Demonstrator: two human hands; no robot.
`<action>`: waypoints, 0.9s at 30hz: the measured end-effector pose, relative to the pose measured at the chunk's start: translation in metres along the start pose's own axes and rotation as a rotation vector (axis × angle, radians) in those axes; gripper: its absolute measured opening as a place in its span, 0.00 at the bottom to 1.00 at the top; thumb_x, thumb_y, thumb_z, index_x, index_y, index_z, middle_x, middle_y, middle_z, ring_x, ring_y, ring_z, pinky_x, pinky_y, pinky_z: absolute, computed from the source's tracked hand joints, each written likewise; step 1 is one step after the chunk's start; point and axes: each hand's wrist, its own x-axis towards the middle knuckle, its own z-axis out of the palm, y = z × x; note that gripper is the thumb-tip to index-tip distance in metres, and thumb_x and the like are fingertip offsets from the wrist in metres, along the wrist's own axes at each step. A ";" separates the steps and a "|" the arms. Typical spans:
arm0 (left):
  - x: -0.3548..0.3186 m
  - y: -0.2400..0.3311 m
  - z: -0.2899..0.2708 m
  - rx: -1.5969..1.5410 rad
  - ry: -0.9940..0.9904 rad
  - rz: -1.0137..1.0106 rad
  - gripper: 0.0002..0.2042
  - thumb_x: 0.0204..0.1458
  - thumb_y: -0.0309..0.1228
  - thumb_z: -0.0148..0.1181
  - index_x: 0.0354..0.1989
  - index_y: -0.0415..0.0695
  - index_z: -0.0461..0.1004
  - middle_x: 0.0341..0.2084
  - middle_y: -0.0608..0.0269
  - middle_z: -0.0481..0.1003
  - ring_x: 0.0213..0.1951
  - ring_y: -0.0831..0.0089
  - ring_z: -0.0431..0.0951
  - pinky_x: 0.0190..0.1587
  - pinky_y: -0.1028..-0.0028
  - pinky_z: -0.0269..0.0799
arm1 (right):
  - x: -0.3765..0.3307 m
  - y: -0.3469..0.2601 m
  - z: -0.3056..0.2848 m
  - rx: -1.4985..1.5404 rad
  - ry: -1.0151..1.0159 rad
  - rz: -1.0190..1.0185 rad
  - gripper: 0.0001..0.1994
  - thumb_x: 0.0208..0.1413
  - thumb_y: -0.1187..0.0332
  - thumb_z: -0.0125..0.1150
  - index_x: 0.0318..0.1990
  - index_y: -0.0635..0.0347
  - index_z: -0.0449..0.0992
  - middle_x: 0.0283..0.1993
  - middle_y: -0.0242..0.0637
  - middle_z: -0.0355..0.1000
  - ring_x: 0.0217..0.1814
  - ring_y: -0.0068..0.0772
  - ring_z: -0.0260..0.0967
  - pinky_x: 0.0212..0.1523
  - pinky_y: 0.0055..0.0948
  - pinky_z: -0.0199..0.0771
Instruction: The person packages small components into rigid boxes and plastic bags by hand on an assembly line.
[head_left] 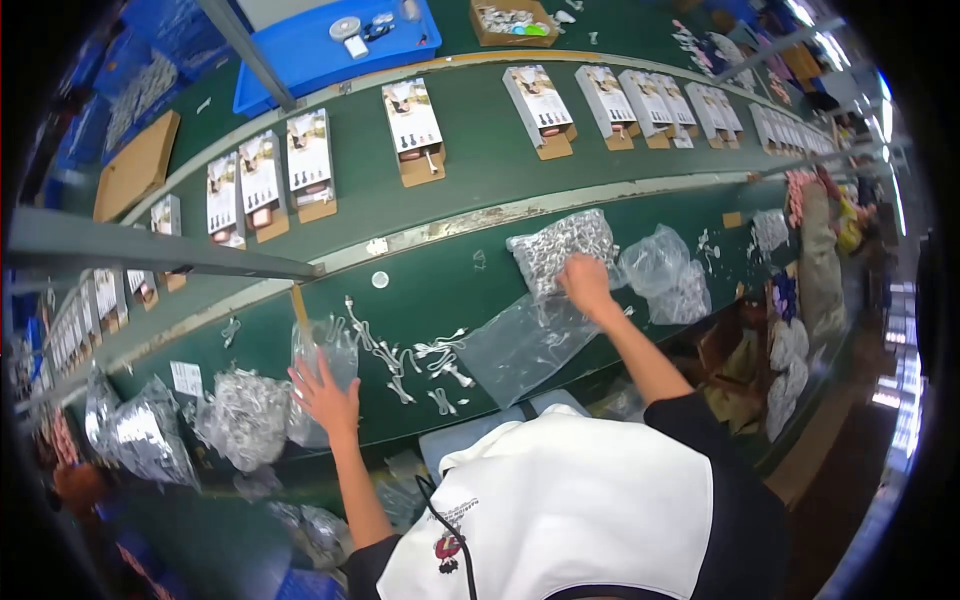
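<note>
My left hand [328,398] is open, its fingers spread over a clear plastic bag [310,425] on the green table. Closed at the near side of a clear bag of small white parts [562,245], my right hand [588,284] appears to grip its plastic; the fingertips are hidden. The bag's loose, transparent end [525,350] spreads toward me. Between my hands lie several white cables [400,355], some bundled and some straggling. A bulging bag of white cables [245,420] sits left of my left hand.
Beyond a raised rail, a green conveyor [465,130] carries open white boxes [412,115]. A metal post [160,245] crosses at left. Silvery plastic bags [150,430] lie at far left, another clear bag [668,275] right of my right hand. A blue tray [300,60] stands at the back.
</note>
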 end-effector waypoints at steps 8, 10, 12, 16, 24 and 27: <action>-0.010 -0.076 0.031 -0.263 -0.338 0.405 0.30 0.43 0.28 0.64 0.59 0.55 0.64 0.53 0.61 0.68 0.59 0.60 0.64 0.63 0.46 0.50 | -0.024 0.009 0.015 -0.098 -0.010 0.183 0.11 0.49 0.66 0.56 0.40 0.60 0.72 0.41 0.49 0.69 0.43 0.53 0.70 0.42 0.48 0.71; -0.018 -0.091 0.034 -0.308 -0.392 0.534 0.27 0.43 0.25 0.61 0.56 0.55 0.67 0.50 0.60 0.70 0.56 0.60 0.67 0.62 0.47 0.50 | -0.029 0.011 0.027 0.007 0.096 0.155 0.12 0.50 0.69 0.55 0.43 0.59 0.71 0.44 0.50 0.68 0.47 0.53 0.68 0.46 0.48 0.70; -0.012 -0.097 0.030 -0.236 -0.278 0.553 0.25 0.45 0.21 0.56 0.54 0.54 0.70 0.49 0.60 0.71 0.54 0.60 0.69 0.63 0.50 0.51 | -0.026 0.013 0.032 0.002 0.043 0.134 0.17 0.45 0.67 0.61 0.45 0.58 0.70 0.45 0.47 0.67 0.50 0.52 0.66 0.48 0.47 0.68; -0.007 -0.103 0.014 -0.288 -0.186 0.537 0.25 0.42 0.18 0.54 0.52 0.50 0.70 0.50 0.58 0.70 0.55 0.57 0.68 0.61 0.53 0.55 | -0.024 -0.028 0.015 -0.063 0.047 0.134 0.25 0.34 0.66 0.71 0.43 0.59 0.69 0.42 0.43 0.68 0.49 0.48 0.67 0.46 0.44 0.70; 0.059 0.073 -0.029 -0.608 -0.200 0.901 0.25 0.40 0.19 0.59 0.52 0.41 0.67 0.53 0.49 0.67 0.55 0.51 0.67 0.56 0.60 0.63 | -0.024 -0.006 0.013 0.050 0.229 -0.024 0.10 0.46 0.71 0.56 0.38 0.61 0.70 0.41 0.48 0.68 0.45 0.50 0.69 0.39 0.43 0.74; 0.098 0.170 0.006 -0.590 -0.202 0.994 0.32 0.41 0.18 0.62 0.59 0.41 0.61 0.58 0.49 0.63 0.60 0.51 0.63 0.61 0.63 0.61 | -0.022 -0.002 0.001 -0.132 0.167 -0.091 0.12 0.48 0.69 0.53 0.42 0.58 0.68 0.45 0.42 0.66 0.42 0.43 0.70 0.36 0.37 0.74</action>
